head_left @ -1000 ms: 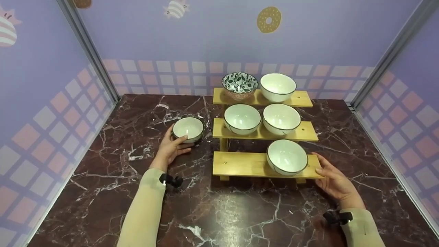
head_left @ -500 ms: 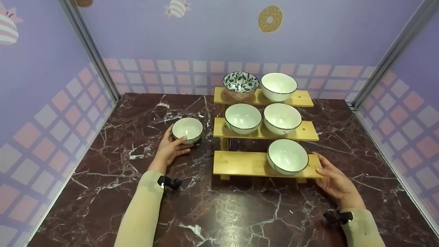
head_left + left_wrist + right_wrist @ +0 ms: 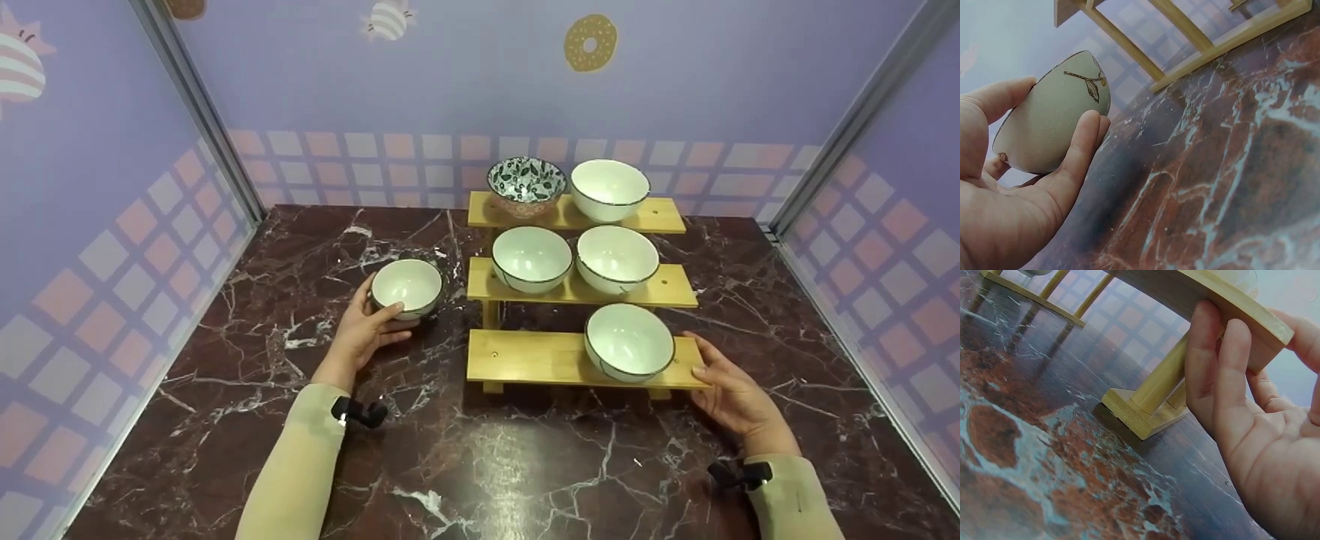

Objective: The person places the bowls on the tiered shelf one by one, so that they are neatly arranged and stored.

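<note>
My left hand (image 3: 367,326) holds a small white bowl (image 3: 407,286) to the left of the wooden rack, thumb at its rim and fingers beneath. In the left wrist view, that bowl (image 3: 1053,121) has a brown leaf sprig on its pale outside and is off the table. My right hand (image 3: 731,390) grips the right end of the bottom board of the three-tier rack (image 3: 536,356), thumb above and fingers below, as the right wrist view of the board (image 3: 1230,304) shows. A white bowl (image 3: 628,341) with a dark rim sits on the right of that board.
Two white bowls, one left (image 3: 531,259) and one right (image 3: 616,259), stand on the middle board. On the top board are a leaf-patterned bowl (image 3: 526,184) and a white bowl (image 3: 609,189). Patterned walls enclose the dark marbled table (image 3: 525,465).
My left hand has moved slightly left and toward me with the small bowl. The right hand keeps its grip on the rack, which has not moved.
</note>
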`<state>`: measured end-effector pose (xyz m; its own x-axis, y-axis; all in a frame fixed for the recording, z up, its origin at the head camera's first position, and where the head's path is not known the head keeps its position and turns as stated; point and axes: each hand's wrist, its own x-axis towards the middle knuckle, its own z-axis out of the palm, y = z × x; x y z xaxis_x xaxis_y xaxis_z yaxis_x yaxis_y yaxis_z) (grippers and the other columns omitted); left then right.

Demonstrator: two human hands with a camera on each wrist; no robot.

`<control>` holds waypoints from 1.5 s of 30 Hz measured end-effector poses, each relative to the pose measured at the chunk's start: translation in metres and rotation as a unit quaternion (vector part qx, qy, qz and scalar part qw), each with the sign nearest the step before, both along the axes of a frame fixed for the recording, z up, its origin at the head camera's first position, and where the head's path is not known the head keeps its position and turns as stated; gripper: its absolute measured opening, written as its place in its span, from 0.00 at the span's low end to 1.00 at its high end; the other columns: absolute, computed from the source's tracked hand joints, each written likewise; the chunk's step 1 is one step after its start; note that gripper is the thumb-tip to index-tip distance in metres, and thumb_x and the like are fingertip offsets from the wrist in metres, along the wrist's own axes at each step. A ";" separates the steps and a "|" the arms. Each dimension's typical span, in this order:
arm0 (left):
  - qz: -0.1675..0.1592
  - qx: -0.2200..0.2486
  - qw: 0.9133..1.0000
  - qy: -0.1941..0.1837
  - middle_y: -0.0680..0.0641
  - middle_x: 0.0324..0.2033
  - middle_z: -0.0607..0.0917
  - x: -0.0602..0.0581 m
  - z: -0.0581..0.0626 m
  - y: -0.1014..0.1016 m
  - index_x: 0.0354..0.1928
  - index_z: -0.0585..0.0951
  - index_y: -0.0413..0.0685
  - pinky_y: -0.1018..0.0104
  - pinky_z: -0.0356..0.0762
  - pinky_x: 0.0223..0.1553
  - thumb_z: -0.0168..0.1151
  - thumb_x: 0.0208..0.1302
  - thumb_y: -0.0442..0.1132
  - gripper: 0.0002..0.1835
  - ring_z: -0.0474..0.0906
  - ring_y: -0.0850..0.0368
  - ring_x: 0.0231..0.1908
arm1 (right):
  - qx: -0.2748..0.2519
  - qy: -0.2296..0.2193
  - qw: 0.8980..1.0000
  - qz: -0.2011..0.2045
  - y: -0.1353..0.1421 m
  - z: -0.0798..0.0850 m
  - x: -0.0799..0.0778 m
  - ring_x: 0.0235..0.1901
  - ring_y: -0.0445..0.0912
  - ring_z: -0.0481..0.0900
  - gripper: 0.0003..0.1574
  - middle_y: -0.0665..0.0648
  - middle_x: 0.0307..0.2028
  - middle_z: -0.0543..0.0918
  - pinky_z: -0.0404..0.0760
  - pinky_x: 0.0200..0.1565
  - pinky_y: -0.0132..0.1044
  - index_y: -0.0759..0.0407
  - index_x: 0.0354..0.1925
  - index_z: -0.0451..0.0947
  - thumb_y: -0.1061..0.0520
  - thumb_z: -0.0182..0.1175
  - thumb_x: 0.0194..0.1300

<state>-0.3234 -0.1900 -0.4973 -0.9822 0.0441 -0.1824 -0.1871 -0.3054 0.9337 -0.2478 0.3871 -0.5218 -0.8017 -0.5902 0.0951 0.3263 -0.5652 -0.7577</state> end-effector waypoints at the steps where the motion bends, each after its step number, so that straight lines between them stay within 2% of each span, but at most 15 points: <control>1: -0.001 -0.001 1.000 0.003 0.42 0.82 0.53 0.002 0.001 0.000 0.83 0.43 0.67 0.56 0.94 0.40 0.60 0.72 0.29 0.50 0.90 0.48 0.37 | -0.001 0.000 1.000 0.002 0.000 0.000 0.000 0.50 0.46 0.88 0.39 0.54 0.60 0.82 0.90 0.52 0.31 0.45 0.75 0.60 0.73 0.25 0.79; 7: -0.008 0.001 1.000 0.016 0.39 0.81 0.54 0.010 0.008 -0.002 0.83 0.42 0.66 0.59 0.94 0.38 0.59 0.72 0.28 0.50 0.90 0.51 0.35 | -0.011 -0.001 1.000 0.011 0.001 -0.001 0.000 0.50 0.46 0.89 0.40 0.55 0.59 0.82 0.90 0.51 0.32 0.45 0.75 0.61 0.74 0.24 0.78; 13: -0.013 0.008 0.999 0.031 0.35 0.80 0.55 0.021 0.021 -0.003 0.84 0.41 0.63 0.58 0.94 0.38 0.58 0.72 0.27 0.49 0.91 0.51 0.35 | -0.010 0.000 1.000 0.007 0.000 0.000 0.000 0.51 0.47 0.88 0.40 0.55 0.60 0.82 0.89 0.54 0.32 0.45 0.75 0.62 0.74 0.24 0.78; 21: -0.036 0.007 0.998 0.052 0.34 0.80 0.54 0.040 0.042 -0.001 0.84 0.43 0.60 0.55 0.94 0.40 0.57 0.71 0.26 0.49 0.91 0.52 0.37 | -0.003 0.000 1.000 0.007 0.000 0.001 0.000 0.50 0.46 0.89 0.40 0.53 0.60 0.83 0.90 0.53 0.32 0.44 0.74 0.63 0.73 0.25 0.78; 32: -0.076 0.009 0.995 0.065 0.32 0.79 0.52 0.060 0.062 0.002 0.84 0.42 0.58 0.59 0.94 0.37 0.56 0.70 0.25 0.49 0.90 0.49 0.38 | 0.010 0.002 1.000 0.000 0.001 0.001 0.000 0.51 0.46 0.88 0.39 0.53 0.60 0.82 0.89 0.54 0.32 0.44 0.74 0.62 0.73 0.26 0.78; 41: -0.106 -0.011 0.991 0.081 0.38 0.82 0.48 0.072 0.071 0.006 0.84 0.45 0.54 0.57 0.94 0.36 0.59 0.67 0.26 0.49 0.90 0.49 0.38 | 0.008 -0.006 1.000 -0.003 0.000 0.003 0.001 0.51 0.46 0.88 0.39 0.53 0.60 0.82 0.90 0.51 0.32 0.44 0.72 0.64 0.73 0.26 0.79; 45: -0.118 -0.015 0.989 0.083 0.38 0.81 0.50 0.077 0.073 0.010 0.83 0.46 0.53 0.57 0.94 0.35 0.60 0.67 0.26 0.49 0.89 0.48 0.40 | -0.001 -0.006 1.000 0.004 0.000 0.002 0.001 0.52 0.47 0.88 0.40 0.54 0.60 0.82 0.90 0.51 0.32 0.44 0.73 0.64 0.73 0.25 0.79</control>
